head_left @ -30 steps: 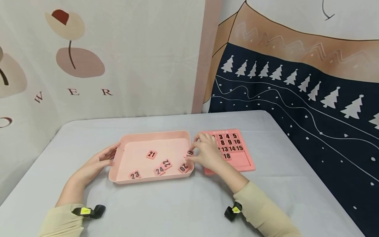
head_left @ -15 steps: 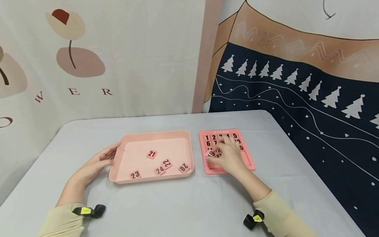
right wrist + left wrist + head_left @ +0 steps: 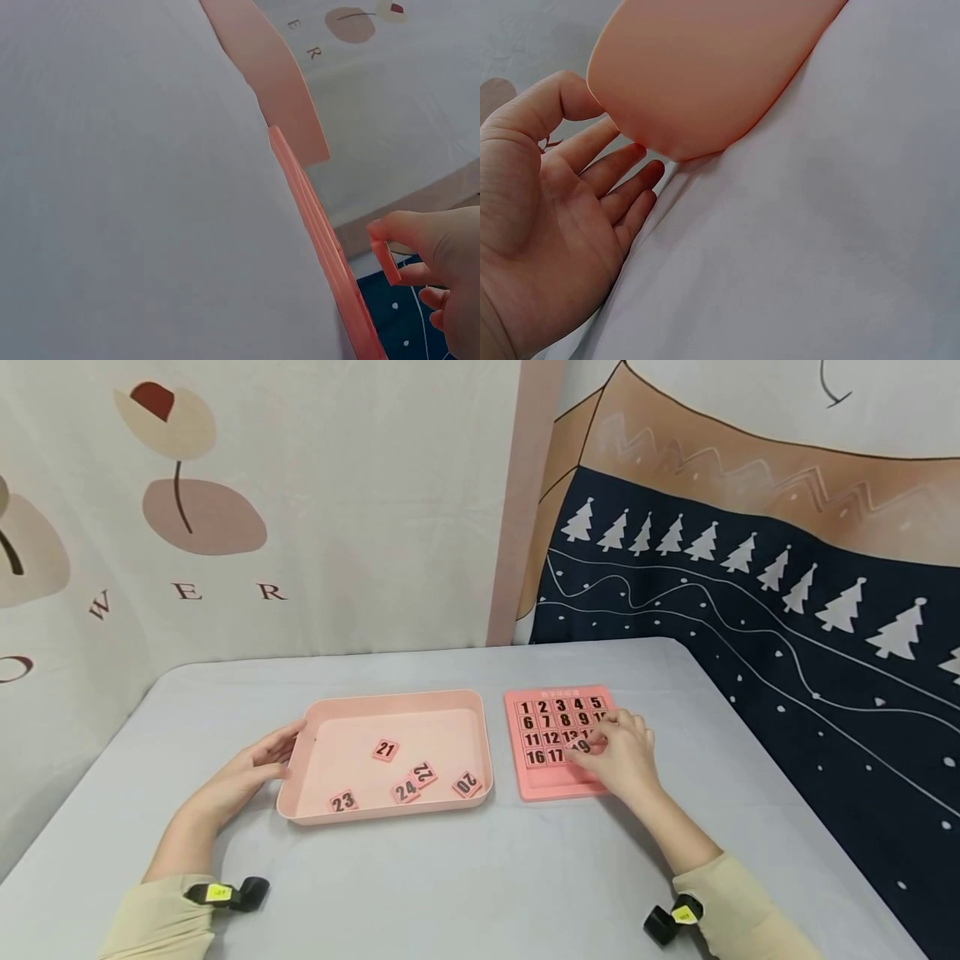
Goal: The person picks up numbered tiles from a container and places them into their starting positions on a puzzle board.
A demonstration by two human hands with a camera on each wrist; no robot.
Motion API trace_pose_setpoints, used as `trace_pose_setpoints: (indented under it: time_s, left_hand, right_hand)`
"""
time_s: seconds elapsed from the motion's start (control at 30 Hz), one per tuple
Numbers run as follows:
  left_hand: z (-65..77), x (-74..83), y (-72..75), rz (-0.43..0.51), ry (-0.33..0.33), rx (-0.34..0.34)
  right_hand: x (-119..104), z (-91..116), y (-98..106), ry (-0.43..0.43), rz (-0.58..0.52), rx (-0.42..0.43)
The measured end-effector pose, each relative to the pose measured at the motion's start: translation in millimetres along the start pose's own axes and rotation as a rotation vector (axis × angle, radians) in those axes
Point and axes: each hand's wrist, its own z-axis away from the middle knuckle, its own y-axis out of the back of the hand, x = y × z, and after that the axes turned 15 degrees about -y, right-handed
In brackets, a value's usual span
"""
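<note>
A pink tray (image 3: 397, 814) holds loose number tiles, among them the 21 tile (image 3: 386, 750), the 23 tile (image 3: 343, 802) and the 20 tile (image 3: 467, 784). My left hand (image 3: 240, 781) rests against the tray's left side, thumb and fingertips touching its edge, fingers loosely extended in the left wrist view. To the right, my right hand (image 3: 628, 758) pinches the 19 tile (image 3: 581, 746) between thumb and fingers. It holds the tile tilted above the pink number board (image 3: 555, 788), whose upper rows carry tiles in order; 16 and 17 show in the fourth row, and the hand hides places right of them.
Tray and board lie side by side on a table with a pale grey cloth (image 3: 420, 893), a narrow gap between them. Printed curtains (image 3: 360, 527) hang behind the table. The 24 tile (image 3: 406, 790) and the 22 tile (image 3: 423, 774) touch or overlap in the tray.
My right hand has carried the 19 tile out of the tray's right end, rightward across the board to its fourth row. My left hand and the tray have stayed put.
</note>
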Motion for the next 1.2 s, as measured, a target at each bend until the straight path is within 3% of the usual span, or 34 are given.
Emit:
trace_pose_setpoints:
  time_s: [0.4, 0.83, 1.2]
  left_hand:
    - [-0.7, -1.3, -1.2, -0.004, 0.007, 0.004]
    - [-0.6, -1.2, 0.4, -0.014, 0.015, 0.004]
    - [-0.3, -0.9, 1.0, -0.023, 0.036, 0.003]
  right_hand:
    - [14.8, 1.2, 2.7, -0.105, 0.072, 0.026]
    - [17.3, 0.3, 1.0, -0.196, 0.140, -0.016]
    - [18.3, 1.3, 0.8, -0.210, 0.155, -0.028]
